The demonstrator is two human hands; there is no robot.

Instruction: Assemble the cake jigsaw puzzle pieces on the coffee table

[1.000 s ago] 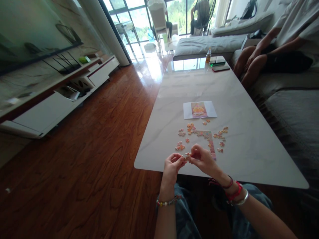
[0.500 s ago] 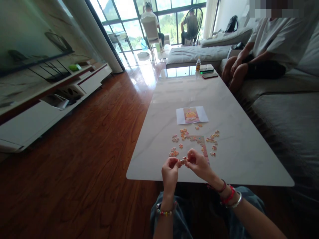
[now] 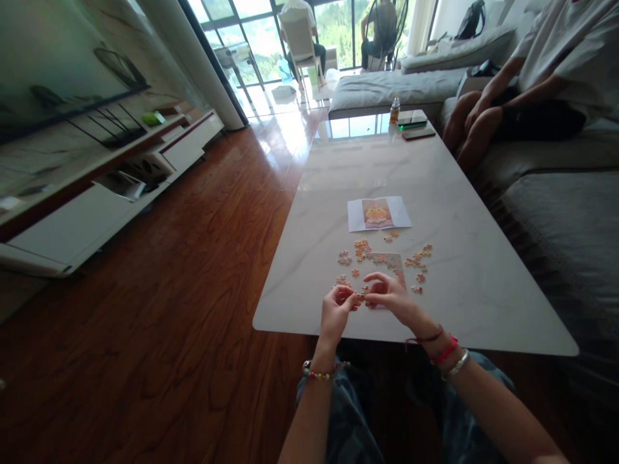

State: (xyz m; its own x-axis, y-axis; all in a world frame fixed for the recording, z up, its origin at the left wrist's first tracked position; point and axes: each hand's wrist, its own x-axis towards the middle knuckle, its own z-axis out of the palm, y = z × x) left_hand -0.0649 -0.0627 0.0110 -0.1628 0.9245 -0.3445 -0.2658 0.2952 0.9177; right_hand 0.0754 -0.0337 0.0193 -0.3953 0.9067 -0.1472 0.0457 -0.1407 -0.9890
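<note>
Puzzle pieces (image 3: 360,297) near the surface's (image 3: 300,306) near edge, pinched in left hand (image 3: 334,314); grip of right hand (image 3: 395,301) indeterminate. L-shaped assembly (image 3: 393,259) lies beyond, nearer the right, one leg running edgeward.

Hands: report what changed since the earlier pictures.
The left hand and right hand moved slightly forward. The right uncurled from its pinch; whether it let go is unclear. The left keeps a puzzle piece in its grip. The picture sheet and bottle stayed put.
</note>
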